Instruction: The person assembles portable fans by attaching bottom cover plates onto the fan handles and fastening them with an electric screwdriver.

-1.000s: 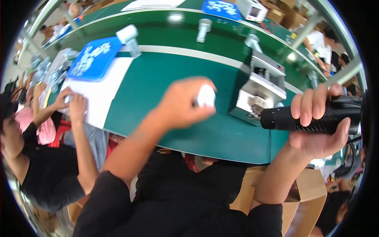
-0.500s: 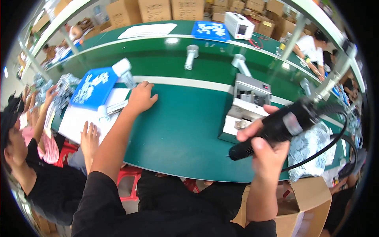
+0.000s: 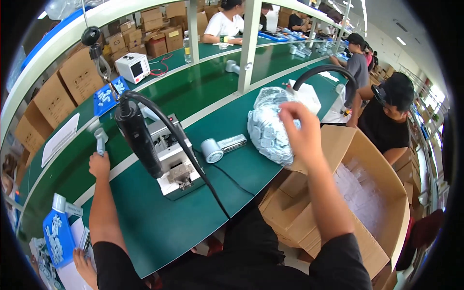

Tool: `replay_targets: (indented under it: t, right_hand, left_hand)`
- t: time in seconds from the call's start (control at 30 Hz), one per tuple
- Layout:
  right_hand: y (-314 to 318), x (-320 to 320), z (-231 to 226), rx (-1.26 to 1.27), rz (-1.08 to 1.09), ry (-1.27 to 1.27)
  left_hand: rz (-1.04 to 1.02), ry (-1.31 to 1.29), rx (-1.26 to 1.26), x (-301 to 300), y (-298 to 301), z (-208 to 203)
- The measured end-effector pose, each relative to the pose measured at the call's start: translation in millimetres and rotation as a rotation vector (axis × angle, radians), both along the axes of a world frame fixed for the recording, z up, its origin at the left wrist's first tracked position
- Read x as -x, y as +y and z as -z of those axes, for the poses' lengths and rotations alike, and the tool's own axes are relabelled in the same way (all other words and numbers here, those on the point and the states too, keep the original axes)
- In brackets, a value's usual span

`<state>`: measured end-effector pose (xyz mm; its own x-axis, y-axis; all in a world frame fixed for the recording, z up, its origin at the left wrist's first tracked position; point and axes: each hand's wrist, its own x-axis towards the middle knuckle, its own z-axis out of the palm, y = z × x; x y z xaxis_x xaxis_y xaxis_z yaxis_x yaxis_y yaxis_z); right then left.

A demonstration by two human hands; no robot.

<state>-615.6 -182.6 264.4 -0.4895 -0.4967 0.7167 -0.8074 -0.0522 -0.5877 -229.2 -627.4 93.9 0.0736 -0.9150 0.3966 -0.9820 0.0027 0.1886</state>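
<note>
At the far left of the bench, my left hand (image 3: 100, 166) has its fingers closed round the lower end of a pale blue, hair-dryer-shaped device (image 3: 100, 137). My right hand (image 3: 302, 133) is raised in front of a clear plastic bag of pale blue plastic parts (image 3: 270, 130), its fingers bent but apart, with nothing seen in them. A black electric screwdriver (image 3: 137, 140) hangs on its cord, tip down, beside a silver metal fixture (image 3: 179, 171). Right of the fixture lies another pale blue device (image 3: 212, 151) with its handle pointing right.
An open cardboard box (image 3: 338, 140) with clear plastic bags stands at the right bench edge. A blue tray of small parts (image 3: 58, 239) lies at lower left, near a co-worker's hand (image 3: 84, 266). A shelf post (image 3: 248, 53) rises behind the bench. Black cable (image 3: 188, 154) loops before the fixture.
My view has swung right. My right hand has let go of the screwdriver, which now hangs, and is near the bag. My left hand has gone to a pale blue device.
</note>
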Motion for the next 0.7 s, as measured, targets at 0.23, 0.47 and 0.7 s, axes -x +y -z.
replay_targets:
  t: [0.23, 0.47, 0.7]
  right_hand:
    - [-14.7, 147.2, 66.9, -0.703, 0.312, 0.377]
    - [-36.7, 149.3, 80.7, -0.674, 0.404, 0.471]
    - [-55.1, 156.0, 86.5, -0.829, 0.54, 0.683]
  left_hand:
    - [0.34, 0.633, 0.603, 6.0, 51.2, -90.0]
    - [0.707, 1.445, 0.503, -9.8, 159.2, -120.5]
    - [0.704, 1.224, 0.307, 14.8, 274.3, -84.9]
